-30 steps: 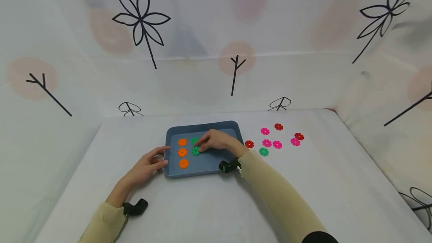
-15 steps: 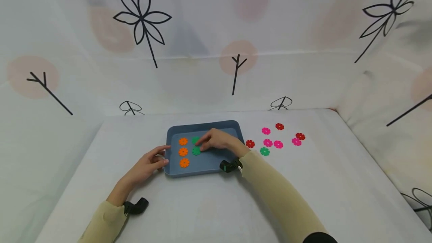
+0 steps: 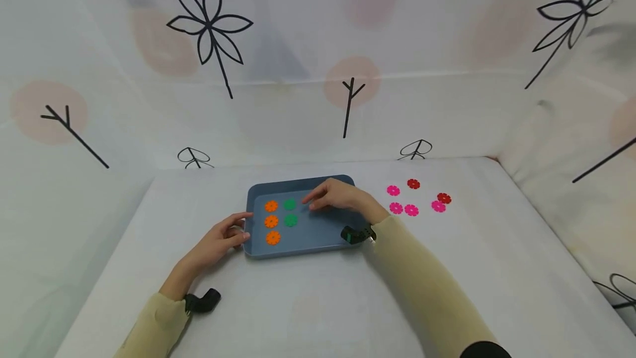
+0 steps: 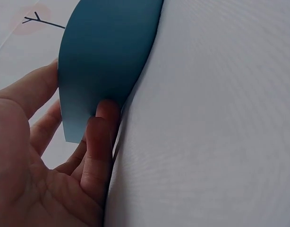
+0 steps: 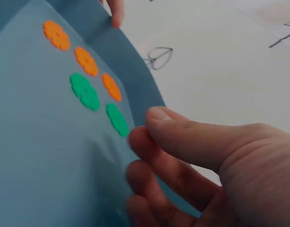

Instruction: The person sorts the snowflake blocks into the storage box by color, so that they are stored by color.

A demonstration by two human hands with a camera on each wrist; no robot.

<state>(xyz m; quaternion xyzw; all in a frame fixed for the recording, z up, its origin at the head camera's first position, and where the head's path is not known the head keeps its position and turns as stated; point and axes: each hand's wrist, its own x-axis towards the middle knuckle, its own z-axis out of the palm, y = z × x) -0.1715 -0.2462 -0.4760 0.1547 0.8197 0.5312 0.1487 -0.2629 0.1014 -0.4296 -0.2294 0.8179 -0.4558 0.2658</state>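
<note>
In the head view, my left hand holds the left edge of a blue-grey tray. Its fingertips press the tray's outer wall in the left wrist view, and one digit reaches over the rim. My right hand hovers over the tray, right of two green notched discs, its fingers loosely bent. Nothing shows between thumb and fingers in the right wrist view. Left of the green discs, three orange notched discs lie in a column, flat on the tray floor.
Right of the tray, several pink discs and red discs lie scattered on the white cloth. One red disc overlaps or touches a pink one. A patterned fabric backdrop stands behind and at both sides.
My right hand has moved right, away from the lower green disc, which stays on the tray. The right forearm now covers a red and a green disc on the cloth. The left hand keeps its place.
</note>
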